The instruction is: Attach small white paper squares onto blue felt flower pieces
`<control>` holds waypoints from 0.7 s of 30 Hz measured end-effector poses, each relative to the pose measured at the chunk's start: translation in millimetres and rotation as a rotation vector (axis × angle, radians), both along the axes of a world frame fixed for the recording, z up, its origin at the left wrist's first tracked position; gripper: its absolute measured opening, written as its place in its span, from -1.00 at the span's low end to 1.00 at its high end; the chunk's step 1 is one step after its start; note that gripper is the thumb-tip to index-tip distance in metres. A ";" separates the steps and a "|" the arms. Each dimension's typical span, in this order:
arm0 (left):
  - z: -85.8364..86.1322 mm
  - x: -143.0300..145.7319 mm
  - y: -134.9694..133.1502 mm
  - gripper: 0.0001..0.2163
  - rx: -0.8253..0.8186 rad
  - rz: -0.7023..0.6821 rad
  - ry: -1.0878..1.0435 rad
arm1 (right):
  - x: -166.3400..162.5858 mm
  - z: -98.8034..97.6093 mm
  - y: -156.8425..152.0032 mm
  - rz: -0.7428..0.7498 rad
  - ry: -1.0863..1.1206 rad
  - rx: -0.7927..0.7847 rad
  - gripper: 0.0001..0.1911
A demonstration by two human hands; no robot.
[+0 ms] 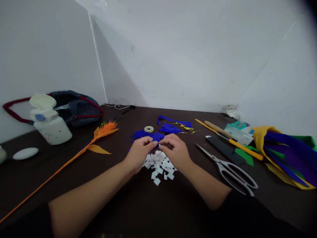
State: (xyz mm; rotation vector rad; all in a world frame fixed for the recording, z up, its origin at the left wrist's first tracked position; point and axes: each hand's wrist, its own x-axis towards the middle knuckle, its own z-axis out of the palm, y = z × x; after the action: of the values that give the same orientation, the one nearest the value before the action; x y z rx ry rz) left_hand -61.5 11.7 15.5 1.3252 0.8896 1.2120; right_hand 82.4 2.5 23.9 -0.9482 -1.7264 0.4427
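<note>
My left hand (138,152) and my right hand (174,150) meet at the middle of the dark table (138,205), fingers pinched together on a small blue paper piece (157,137). Right under them lies a pile of several small white paper squares (160,165). More blue paper cut-outs (170,127) lie just beyond the hands, with a small roll of tape (149,129) beside them.
Metal scissors (230,170) lie to the right, past them a black strip, an orange-handled tool (244,148) and a heap of yellow, blue, purple and green paper (289,155). On the left lie an orange paper flower on a long stem (74,155), a white glue bottle (51,124) and a dark bag (71,107).
</note>
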 end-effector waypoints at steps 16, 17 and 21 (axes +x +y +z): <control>5.0 -1.5 -1.7 -0.88 -0.001 -0.072 -0.132 | 0.0 -10.5 5.2 0.174 0.311 -0.272 -0.79; 6.1 -1.3 -1.9 -0.88 -0.015 -0.078 -0.152 | 0.4 -11.5 6.1 0.208 0.368 -0.324 -0.81; 9.3 0.1 -2.8 -0.89 -0.048 -0.096 -0.189 | 1.1 -13.5 7.9 0.266 0.473 -0.426 -0.90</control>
State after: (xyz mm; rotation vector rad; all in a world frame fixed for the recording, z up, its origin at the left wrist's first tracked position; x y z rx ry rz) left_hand -61.4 8.9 24.7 1.1800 0.7078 1.2111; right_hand 83.5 10.4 10.4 -0.8196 -1.3449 1.1483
